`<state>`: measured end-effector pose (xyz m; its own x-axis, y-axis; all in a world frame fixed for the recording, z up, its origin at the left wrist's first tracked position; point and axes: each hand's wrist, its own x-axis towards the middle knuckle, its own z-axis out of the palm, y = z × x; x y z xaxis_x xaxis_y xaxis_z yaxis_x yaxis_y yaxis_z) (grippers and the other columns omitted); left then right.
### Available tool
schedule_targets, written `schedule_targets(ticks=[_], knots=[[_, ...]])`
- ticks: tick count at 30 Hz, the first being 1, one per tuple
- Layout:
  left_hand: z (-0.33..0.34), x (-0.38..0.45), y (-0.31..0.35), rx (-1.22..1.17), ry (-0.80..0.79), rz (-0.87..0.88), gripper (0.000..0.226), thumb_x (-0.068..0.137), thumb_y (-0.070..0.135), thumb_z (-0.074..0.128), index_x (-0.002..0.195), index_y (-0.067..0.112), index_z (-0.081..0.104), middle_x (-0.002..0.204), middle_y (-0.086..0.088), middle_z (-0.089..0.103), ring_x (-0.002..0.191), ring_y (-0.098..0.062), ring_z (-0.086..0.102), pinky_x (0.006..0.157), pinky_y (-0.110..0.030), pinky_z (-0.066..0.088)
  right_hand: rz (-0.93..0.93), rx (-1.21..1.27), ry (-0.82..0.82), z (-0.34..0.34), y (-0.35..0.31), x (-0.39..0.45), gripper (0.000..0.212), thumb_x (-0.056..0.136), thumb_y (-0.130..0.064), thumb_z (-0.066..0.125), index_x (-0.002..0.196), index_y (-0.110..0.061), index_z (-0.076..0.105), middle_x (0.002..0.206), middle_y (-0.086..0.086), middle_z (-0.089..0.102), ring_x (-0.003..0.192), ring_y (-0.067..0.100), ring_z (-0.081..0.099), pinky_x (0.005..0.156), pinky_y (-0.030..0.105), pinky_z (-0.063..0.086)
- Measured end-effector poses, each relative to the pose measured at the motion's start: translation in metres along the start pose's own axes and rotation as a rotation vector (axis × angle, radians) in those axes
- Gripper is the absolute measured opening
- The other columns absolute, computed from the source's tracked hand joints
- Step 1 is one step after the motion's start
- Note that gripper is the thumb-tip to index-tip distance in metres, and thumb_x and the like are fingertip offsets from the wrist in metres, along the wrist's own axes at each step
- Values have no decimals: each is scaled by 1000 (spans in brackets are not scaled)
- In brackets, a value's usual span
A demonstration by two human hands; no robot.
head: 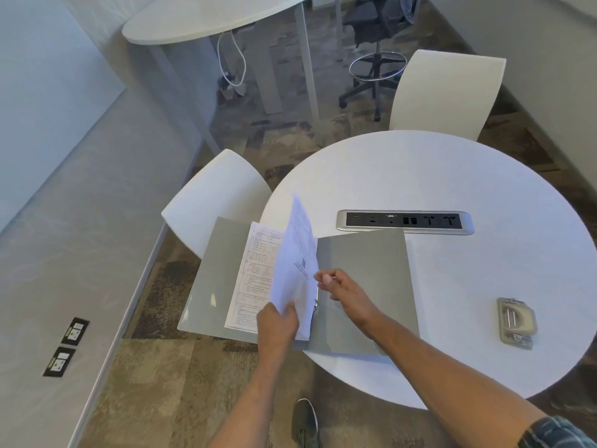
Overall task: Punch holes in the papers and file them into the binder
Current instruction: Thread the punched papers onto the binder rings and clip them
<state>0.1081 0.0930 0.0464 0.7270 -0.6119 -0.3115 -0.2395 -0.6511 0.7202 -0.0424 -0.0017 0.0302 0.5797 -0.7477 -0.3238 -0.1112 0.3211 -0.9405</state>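
Lying open on the round white surface (pixel 452 176), the grey binder (pixel 365 286) has its left cover hanging over the edge, above the carpet. Some printed papers (pixel 255 273) lie flat on the left cover. The left hand (pixel 277 321) grips the lower edge of a raised sheaf of papers (pixel 297 263), with the fingers curled around it, so the sheets stand almost upright over the binder's metal ring (pixel 316 302). The right hand (pixel 345 292) is at the ring, just beside the sheaf; its fingers are bent, but I cannot tell if they pinch anything. A grey hole punch (pixel 516 323) sits well apart to the right on the surface. A power socket strip (pixel 405 221) is set into the surface behind the binder. Two white chairs (pixel 445 95) stand by the surface.
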Motion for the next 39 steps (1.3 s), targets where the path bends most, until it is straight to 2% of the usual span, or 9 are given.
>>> schedule_targets(ticks=[4, 7, 11, 15, 18, 23, 27, 31, 39], knots=[[-13, 18, -11, -35, 75, -95, 46, 97, 27, 61, 131, -3, 55, 130, -17, 62, 115, -39, 61, 97, -44, 54, 85, -414, -116, -5, 37, 3, 47, 97, -52, 59, 143, -51, 48, 154, -15, 46, 139, 7, 46, 117, 40, 39], [-19, 28, -18, 7, 118, -116, 46, 97, 25, 61, 134, -2, 54, 133, -18, 61, 119, -40, 60, 100, -46, 53, -12, -970, -222, 0, 50, 10, 63, 102, -51, 49, 160, -44, 27, 171, -11, 13, 154, 18, 24, 124, 46, 24], [-23, 34, -26, 147, 115, -164, 50, 93, 24, 62, 138, 7, 50, 133, -14, 61, 119, -38, 59, 92, -42, 52, -9, -1248, -287, 21, 56, 15, 68, 103, -60, 34, 164, -38, 11, 172, -9, -9, 158, 21, 8, 124, 52, 18], [-23, 30, -32, 317, 45, -253, 70, 91, 33, 67, 148, 13, 30, 133, -12, 60, 116, -35, 61, 74, -37, 47, -20, -1330, -300, 33, 58, 20, 70, 103, -61, 33, 164, -36, 7, 172, -7, -9, 159, 22, 4, 125, 51, 15], [-21, 25, -34, 313, 125, -260, 78, 85, 38, 75, 141, 13, 28, 130, -13, 57, 110, -33, 63, 68, -38, 48, -77, -1431, -338, 37, 56, 19, 68, 104, -60, 33, 164, -33, 14, 173, -5, -5, 159, 24, 0, 125, 52, 13], [-24, 35, -44, 443, 338, -23, 104, 72, 39, 86, 150, 10, 24, 144, -21, 39, 127, -39, 46, 99, -47, 47, -59, -1518, -399, 37, 60, 20, 65, 103, -61, 33, 161, -32, 26, 173, -4, 3, 159, 28, -3, 125, 56, 7], [-31, 57, -43, 682, 152, -18, 104, 79, 57, 73, 156, 13, 18, 160, -17, 25, 146, -37, 28, 114, -52, 30, -21, -1481, -425, 32, 69, 22, 69, 102, -66, 33, 163, -38, 16, 173, -7, -1, 159, 29, -5, 125, 56, 0], [-35, 74, -38, 790, 53, -84, 108, 79, 64, 68, 157, 11, 16, 154, -16, 36, 138, -35, 40, 109, -50, 34, -38, -1435, -458, 23, 80, 22, 81, 96, -74, 26, 162, -40, -5, 172, -8, -9, 159, 27, -9, 125, 55, -6], [-48, 104, -48, 489, -29, -303, 86, 73, 60, 79, 133, 9, 46, 132, -13, 60, 121, -35, 57, 96, -44, 41, -88, -1363, -459, 13, 91, 18, 90, 99, -65, 45, 161, -37, -14, 170, -9, -16, 159, 20, -10, 122, 49, -13]])
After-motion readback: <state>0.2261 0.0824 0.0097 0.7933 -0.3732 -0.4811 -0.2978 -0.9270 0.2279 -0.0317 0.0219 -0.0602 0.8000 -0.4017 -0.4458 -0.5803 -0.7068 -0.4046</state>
